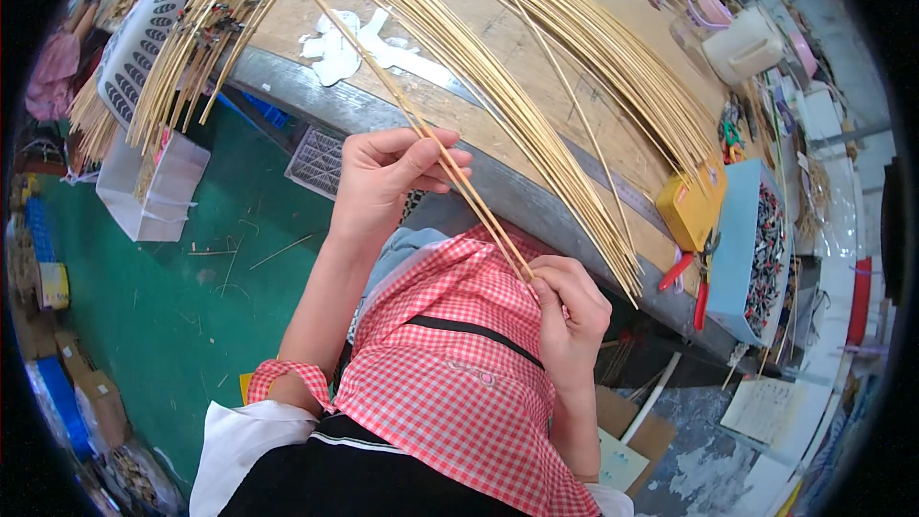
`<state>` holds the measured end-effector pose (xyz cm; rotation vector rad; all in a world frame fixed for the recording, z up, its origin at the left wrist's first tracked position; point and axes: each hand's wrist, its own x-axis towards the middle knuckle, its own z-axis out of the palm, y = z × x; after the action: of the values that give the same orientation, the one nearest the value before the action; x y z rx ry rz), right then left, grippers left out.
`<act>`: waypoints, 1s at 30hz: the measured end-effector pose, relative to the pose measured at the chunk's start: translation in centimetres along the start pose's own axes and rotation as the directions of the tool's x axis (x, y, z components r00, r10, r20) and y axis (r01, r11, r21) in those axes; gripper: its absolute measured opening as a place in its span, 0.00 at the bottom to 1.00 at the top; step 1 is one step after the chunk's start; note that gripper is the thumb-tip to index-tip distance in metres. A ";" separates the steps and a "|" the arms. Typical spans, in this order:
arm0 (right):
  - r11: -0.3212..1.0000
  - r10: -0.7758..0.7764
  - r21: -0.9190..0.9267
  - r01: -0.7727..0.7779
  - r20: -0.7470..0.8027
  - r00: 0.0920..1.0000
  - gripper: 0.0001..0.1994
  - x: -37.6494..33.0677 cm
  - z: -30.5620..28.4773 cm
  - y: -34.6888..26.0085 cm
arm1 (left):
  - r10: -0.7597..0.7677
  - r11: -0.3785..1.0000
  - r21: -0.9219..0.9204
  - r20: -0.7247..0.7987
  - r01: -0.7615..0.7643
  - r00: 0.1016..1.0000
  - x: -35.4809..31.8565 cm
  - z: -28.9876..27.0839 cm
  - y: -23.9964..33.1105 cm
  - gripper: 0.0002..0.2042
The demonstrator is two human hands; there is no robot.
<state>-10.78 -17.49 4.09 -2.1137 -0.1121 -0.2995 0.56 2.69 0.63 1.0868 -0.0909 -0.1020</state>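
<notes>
A pair of long thin bamboo sticks slants across in front of my apron, from the far left of the table toward me. My left hand pinches them between thumb and fingers near the table's front edge. Lower right, my right hand is closed on their near ends. On the wooden table lies a loose bundle of similar sticks, just beyond my hands. Farther right is a second, wider bundle, and a single stick lies between the two.
Left, more sticks with dark clips overhang the table beside a white basket. White patches mark the tabletop. Right are a yellow box, red-handled pliers and a light blue bin of small clips.
</notes>
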 end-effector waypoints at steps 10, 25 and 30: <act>0.990 -0.124 -0.060 0.124 0.001 0.992 0.04 -2.1 0.0 0.5 | 0.040 0.999 -0.036 0.089 -0.037 0.995 -0.9 0.6 -0.6 0.11; 0.922 -0.160 -0.384 0.052 -0.253 0.954 0.04 -0.5 -6.4 7.9 | 0.139 0.990 -0.026 0.210 -0.137 0.968 -2.3 2.8 -1.1 0.09; 0.813 -0.185 -0.581 0.046 -0.184 0.965 0.04 2.5 -5.4 9.2 | 0.121 0.992 0.009 0.213 -0.126 0.970 -2.5 3.3 -1.1 0.09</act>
<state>-7.42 -27.02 -0.05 -2.6551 -0.0099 -0.7304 -2.40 -0.41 1.14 1.0878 -0.3524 -0.1047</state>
